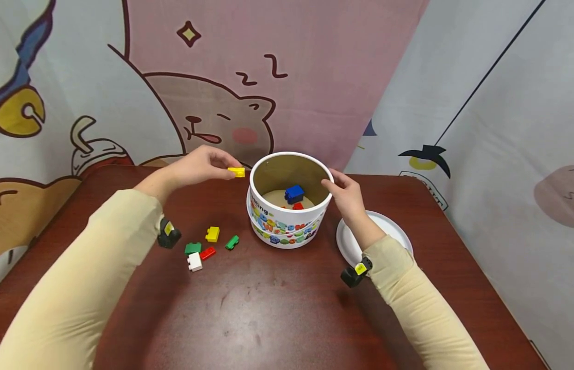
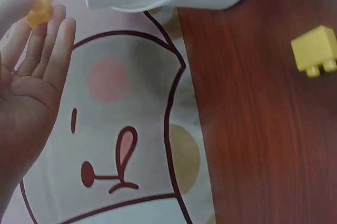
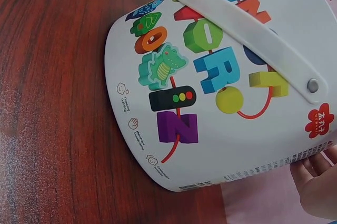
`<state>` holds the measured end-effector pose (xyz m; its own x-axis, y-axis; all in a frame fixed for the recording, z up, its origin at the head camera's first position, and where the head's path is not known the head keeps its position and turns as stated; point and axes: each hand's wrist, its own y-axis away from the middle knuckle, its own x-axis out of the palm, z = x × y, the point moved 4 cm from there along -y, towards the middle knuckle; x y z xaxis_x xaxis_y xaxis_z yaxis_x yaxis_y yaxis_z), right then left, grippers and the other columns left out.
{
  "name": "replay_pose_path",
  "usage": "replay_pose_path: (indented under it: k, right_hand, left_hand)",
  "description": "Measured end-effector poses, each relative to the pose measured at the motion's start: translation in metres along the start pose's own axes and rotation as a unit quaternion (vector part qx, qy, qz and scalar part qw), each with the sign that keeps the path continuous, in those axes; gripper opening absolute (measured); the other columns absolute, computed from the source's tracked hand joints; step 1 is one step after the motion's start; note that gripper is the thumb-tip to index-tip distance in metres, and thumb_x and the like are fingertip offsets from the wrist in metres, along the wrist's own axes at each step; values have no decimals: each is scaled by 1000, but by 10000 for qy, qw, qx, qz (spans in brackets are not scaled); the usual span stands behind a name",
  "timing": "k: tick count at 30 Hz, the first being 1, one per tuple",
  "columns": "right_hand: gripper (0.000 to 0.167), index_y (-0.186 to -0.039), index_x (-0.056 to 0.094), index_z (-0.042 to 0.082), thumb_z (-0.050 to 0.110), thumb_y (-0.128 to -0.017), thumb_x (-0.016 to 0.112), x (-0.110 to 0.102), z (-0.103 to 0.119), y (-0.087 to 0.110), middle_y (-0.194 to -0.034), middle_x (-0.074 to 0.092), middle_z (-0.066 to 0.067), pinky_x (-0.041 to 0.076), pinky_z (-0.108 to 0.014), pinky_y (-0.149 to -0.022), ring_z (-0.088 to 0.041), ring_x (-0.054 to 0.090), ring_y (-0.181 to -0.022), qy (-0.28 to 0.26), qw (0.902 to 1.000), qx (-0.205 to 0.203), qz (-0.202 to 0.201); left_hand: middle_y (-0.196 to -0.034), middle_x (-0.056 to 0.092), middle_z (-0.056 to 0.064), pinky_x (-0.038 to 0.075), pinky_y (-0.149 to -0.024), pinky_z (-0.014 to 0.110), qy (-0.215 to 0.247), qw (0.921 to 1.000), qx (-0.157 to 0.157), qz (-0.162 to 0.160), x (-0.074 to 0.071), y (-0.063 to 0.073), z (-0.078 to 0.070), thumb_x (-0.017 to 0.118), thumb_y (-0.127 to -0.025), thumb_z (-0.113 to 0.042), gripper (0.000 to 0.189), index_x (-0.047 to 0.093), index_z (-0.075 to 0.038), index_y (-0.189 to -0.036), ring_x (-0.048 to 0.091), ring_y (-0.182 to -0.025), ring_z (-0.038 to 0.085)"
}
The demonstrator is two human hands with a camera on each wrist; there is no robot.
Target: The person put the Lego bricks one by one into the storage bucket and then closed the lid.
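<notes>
My left hand (image 1: 201, 167) pinches a yellow building brick (image 1: 237, 172) between thumb and fingertips, just left of the bucket's rim. In the left wrist view the same brick (image 2: 42, 3) sits at the fingertips, a round stud showing. The white bucket (image 1: 287, 241), printed with colourful letters, stands upright on the table. Gripping its right rim is my right hand (image 1: 349, 195), thumb at the top edge and fingers against the outer wall. Inside the bucket lie a blue brick (image 1: 294, 193) and a red brick (image 1: 298, 206), the red one partly hidden by the near wall.
Left of the bucket on the brown table (image 1: 250, 318) lie a yellow brick (image 1: 212, 234), two green bricks, a red brick (image 1: 207, 253) and a white brick (image 1: 194, 261). A white plate (image 1: 344, 239) sits to the right, partly under my right forearm. A cartoon-printed curtain hangs behind.
</notes>
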<state>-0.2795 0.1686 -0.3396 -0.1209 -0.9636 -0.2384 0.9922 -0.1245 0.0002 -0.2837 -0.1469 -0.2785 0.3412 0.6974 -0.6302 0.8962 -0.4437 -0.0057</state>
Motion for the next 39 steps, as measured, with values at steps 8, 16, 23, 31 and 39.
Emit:
replay_pose_path:
  k: [8,16,23,31,39]
  right_hand:
    - [44,-132,52,5,11,-89,60,-1,-1,0,-129,54,-16,43,-18,-86,-14,51,-106,-61,10000,-10,-15]
    - [45,-133,52,5,12,-89,61,-1,-2,0,-128,54,-16,43,-17,-85,-12,51,-104,-44,10000,-34,-30]
    - [45,-132,52,4,13,-89,61,-1,-1,1,-129,54,-16,44,-22,-91,-14,51,-107,-80,10000,-50,-27]
    - [45,-132,52,4,10,-89,60,0,-2,0,-129,54,-17,44,-19,-86,-9,52,-99,-153,9999,-44,-26]
    - [45,-133,52,5,12,-89,61,-1,-1,0,-128,55,-17,44,-18,-86,-8,53,-97,-59,10000,-38,-8]
  left_hand:
    - [-100,70,10,51,-80,29,222,9995,219,103,12,-14,-18,67,-84,-11,25,68,-4,-108,65,-89,19]
    - [-100,68,12,51,-73,26,355,9987,324,187,24,-24,-28,66,-86,-13,27,66,-2,-110,63,-80,20]
    - [-98,69,9,49,-75,24,253,9982,499,223,35,-34,-37,67,-85,-14,23,68,-4,-106,60,-86,17]
    - [-100,69,10,50,-84,30,155,9968,557,548,51,-44,-45,69,-84,-15,24,69,-3,-105,63,-92,18]
    - [-99,69,12,50,-86,30,-25,9955,559,761,63,-48,-46,70,-82,-13,27,68,-1,-106,63,-93,20]
